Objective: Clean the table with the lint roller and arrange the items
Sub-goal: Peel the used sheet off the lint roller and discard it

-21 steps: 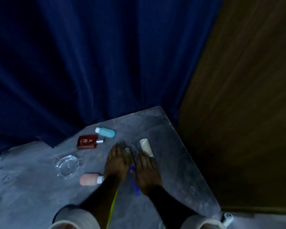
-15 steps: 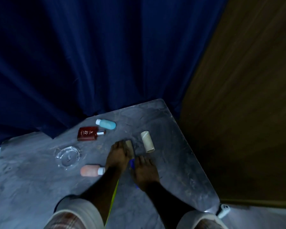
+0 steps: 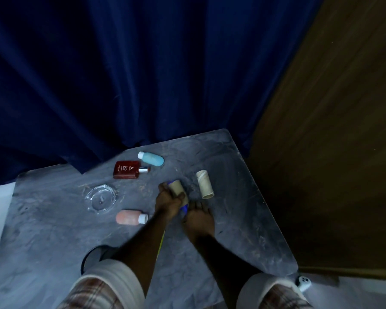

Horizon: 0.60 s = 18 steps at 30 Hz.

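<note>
The lint roller [image 3: 177, 188] has a tan roll on a blue handle and lies at the middle of the grey table [image 3: 54, 230]. My left hand [image 3: 167, 200] wraps the roll from the left. My right hand [image 3: 198, 217] is closed over the blue handle just below it. A loose cardboard tube [image 3: 205, 184] lies to the right of the roller, apart from it. A blue bottle [image 3: 151, 158], a dark red perfume bottle [image 3: 128, 169], a glass ashtray [image 3: 100, 198] and a pink bottle [image 3: 130, 217] lie to the left.
A dark blue curtain [image 3: 143, 74] hangs along the far edge of the table. A brown wooden wall [image 3: 332, 152] runs past the right edge. A white object [image 3: 303, 283] lies on the floor at the table's near right corner.
The view has dropped slightly. My left hand has closed round the roll, which is now clearly exposed, and my right hand stays on the handle. The loose tube lies unmoved.
</note>
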Tool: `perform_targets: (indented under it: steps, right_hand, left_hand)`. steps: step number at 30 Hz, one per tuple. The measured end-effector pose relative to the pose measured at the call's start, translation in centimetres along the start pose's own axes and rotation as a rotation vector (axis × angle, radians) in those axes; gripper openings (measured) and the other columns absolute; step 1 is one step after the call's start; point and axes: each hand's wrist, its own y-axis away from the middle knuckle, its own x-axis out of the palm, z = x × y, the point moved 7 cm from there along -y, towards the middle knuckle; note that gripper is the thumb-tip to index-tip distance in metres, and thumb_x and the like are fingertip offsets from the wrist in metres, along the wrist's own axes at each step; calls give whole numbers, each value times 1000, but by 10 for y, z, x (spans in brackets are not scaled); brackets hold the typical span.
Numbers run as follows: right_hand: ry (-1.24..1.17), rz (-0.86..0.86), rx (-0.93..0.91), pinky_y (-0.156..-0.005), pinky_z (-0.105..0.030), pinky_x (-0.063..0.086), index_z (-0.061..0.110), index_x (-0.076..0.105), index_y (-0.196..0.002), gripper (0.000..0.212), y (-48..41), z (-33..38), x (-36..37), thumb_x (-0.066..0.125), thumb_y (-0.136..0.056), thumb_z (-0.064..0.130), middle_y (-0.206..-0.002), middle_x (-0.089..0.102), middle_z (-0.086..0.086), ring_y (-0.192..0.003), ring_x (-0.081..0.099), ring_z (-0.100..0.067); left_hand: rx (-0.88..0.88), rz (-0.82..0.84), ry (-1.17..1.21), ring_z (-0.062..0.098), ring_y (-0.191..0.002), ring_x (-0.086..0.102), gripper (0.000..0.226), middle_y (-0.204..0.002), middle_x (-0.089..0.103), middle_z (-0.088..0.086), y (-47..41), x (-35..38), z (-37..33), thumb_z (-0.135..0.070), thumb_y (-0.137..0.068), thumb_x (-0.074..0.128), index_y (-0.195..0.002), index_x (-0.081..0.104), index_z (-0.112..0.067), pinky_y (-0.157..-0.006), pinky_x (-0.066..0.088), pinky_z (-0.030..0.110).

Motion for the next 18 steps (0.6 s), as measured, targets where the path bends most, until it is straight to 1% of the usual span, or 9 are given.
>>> perform_targets:
  steps: [2, 4, 6, 7, 8, 10, 13, 16, 18]
  right_hand:
    - [-54, -39, -29, -80, -34, 59, 13, 73, -99, 45, 1, -4, -9, 81, -63, 39, -94, 75, -7, -88, 73, -28]
    - [-153, -55, -39, -92, -35, 54, 12, 65, -118, 48, 0, -10, -19, 68, -76, 35, -114, 69, -8, -106, 68, -30]
    - [-317, -39, -42, -94, -38, 53, 14, 56, -128, 45, 2, -15, -32, 60, -87, 32, -124, 65, -6, -114, 64, -30]
    - [-396, -49, -50, -92, -39, 53, 15, 54, -129, 42, 5, -18, -41, 60, -90, 30, -123, 66, -6, -113, 65, -31]
    - [-455, -57, -72, -92, -41, 54, 14, 54, -129, 39, 10, -19, -52, 60, -92, 28, -121, 67, -7, -111, 66, -31]
    - [-539, -82, -159, -90, -47, 55, 15, 54, -122, 30, 21, -17, -75, 62, -96, 25, -112, 70, -7, -103, 68, -28]
    - [-564, -106, -277, -75, -45, 57, 24, 51, -104, 13, 42, -9, -113, 58, -94, 29, -95, 64, 2, -82, 65, -18]
    - [-568, -128, -370, -76, -39, 57, 26, 55, -101, 20, 61, 6, -149, 53, -86, 38, -98, 61, 8, -83, 63, -14]
    - [-543, -198, -449, -81, -37, 55, 25, 60, -100, 18, 72, 18, -173, 60, -83, 32, -98, 57, 16, -88, 60, -12]
  left_hand:
    - [-8, -60, 132, 36, -124, 70, 66, -133, 74, 17, 5, -5, 1, -21, -88, 88, -143, 53, -10, -104, 52, 35]
    - [-18, -98, 307, 34, -117, 73, 56, -127, 75, 17, 12, -11, 1, -17, -88, 89, -135, 60, -8, -105, 57, 43]
    - [-21, -68, 541, 31, -103, 73, 37, -116, 73, 13, 25, -17, -5, -9, -91, 85, -121, 64, -13, -91, 63, 44]
    - [-17, -29, 694, 26, -96, 72, 28, -108, 71, 10, 34, -20, -10, -6, -92, 83, -109, 63, -17, -79, 64, 40]
    - [-10, -7, 810, 23, -92, 72, 27, -101, 69, 7, 45, -25, -14, -4, -92, 82, -98, 60, -20, -71, 63, 36]
    - [23, -21, 941, 20, -92, 73, 28, -88, 67, -2, 67, -43, -18, -5, -93, 81, -90, 58, -20, -71, 64, 33]
    - [109, -87, 1080, 15, -90, 74, 19, -83, 63, -5, 102, -84, -22, -10, -95, 79, -97, 61, -16, -75, 65, 28]
    - [179, -153, 1124, 11, -87, 74, 21, -90, 63, 1, 134, -123, -24, -19, -90, 80, -102, 64, -14, -75, 65, 26]
    - [214, -165, 1105, 16, -88, 69, 26, -93, 56, 9, 154, -142, -27, -22, -87, 80, -105, 64, -12, -76, 65, 27]
